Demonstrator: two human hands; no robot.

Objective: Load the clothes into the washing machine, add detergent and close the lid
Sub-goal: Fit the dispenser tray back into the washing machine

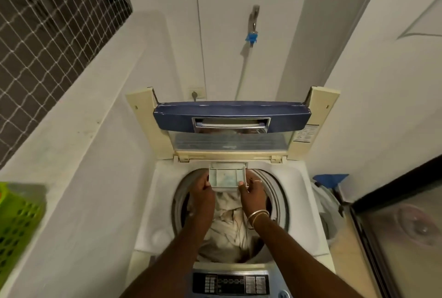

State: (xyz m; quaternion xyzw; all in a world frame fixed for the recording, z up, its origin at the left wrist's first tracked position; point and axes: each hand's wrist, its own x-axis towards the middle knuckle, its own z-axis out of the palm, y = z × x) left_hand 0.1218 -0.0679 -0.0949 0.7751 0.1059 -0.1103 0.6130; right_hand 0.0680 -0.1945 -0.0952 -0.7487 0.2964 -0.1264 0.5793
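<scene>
I stand over a top-loading washing machine (148,214) set in a narrow white-walled corner. Its lid (230,127), blue-edged with a clear pane, is folded upright against the back wall, where a tap (254,19) with a blue fitting feeds a pale hose down behind the machine. To my left a low white wall runs under a netted window (47,29), and a green perforated basket (16,223) sits on that side. To my right is a dark-framed glass door (401,238). The control panel (230,283) lies nearest me.

The clothes (229,228), pale and crumpled, are down in the drum. My left hand (203,191) and my right hand (252,192) both reach over the drum to the detergent drawer (226,177), which is pulled out from the back rim. Each hand is curled narrowly round one front corner of the drawer, thumbs on top. Its compartments look stained greenish. Bangles (257,216) circle my right wrist.
</scene>
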